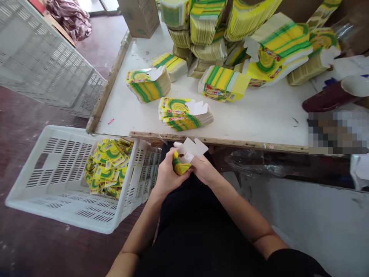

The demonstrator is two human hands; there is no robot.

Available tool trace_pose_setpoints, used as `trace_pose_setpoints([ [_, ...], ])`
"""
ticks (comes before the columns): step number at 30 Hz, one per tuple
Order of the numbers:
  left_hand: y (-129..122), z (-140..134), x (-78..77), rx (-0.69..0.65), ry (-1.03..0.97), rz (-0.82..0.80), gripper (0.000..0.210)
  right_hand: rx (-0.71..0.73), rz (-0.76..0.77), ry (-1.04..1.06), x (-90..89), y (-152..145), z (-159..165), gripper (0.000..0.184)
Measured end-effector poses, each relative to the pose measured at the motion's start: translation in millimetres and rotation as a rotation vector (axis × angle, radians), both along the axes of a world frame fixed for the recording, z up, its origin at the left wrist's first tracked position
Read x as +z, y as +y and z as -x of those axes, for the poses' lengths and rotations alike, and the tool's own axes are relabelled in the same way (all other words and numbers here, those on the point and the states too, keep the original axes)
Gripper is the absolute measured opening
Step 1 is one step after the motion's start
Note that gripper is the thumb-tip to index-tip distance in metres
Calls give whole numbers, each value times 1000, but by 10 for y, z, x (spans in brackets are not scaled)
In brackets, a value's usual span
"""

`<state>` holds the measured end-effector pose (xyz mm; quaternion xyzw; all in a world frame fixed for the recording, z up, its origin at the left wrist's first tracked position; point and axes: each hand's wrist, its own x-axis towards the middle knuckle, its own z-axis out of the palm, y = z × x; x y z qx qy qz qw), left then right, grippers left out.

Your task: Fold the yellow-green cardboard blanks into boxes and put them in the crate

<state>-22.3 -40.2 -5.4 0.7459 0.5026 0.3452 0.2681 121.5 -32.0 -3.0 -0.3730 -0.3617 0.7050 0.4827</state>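
Observation:
Between my two hands, just in front of the table's edge, is a small yellow and green carton with its white end flaps sticking up. My left hand is closed around the carton's left side, its fingers curled behind it. From the right, my right hand pinches the carton near the flaps, with white coverings on some fingertips. The carton is bent open, its inside partly hidden by my fingers. On the table just beyond lies a fanned stack of flat cartons in the same print.
A white plastic crate with many yellow-green cartons stands at left below the table. More carton stacks are piled at the back. A dark red mug lies on the right. Another crate is at upper left.

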Motion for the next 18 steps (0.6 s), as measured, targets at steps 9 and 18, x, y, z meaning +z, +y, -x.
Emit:
trace_pose_setpoints([
  [9, 48, -13, -102, -150, 28, -269, 68, 153, 53, 87, -36, 63, -109, 53],
  [18, 78, 14, -127, -169, -37, 76, 46, 94, -218, -261, -182, -9, -92, 65],
])
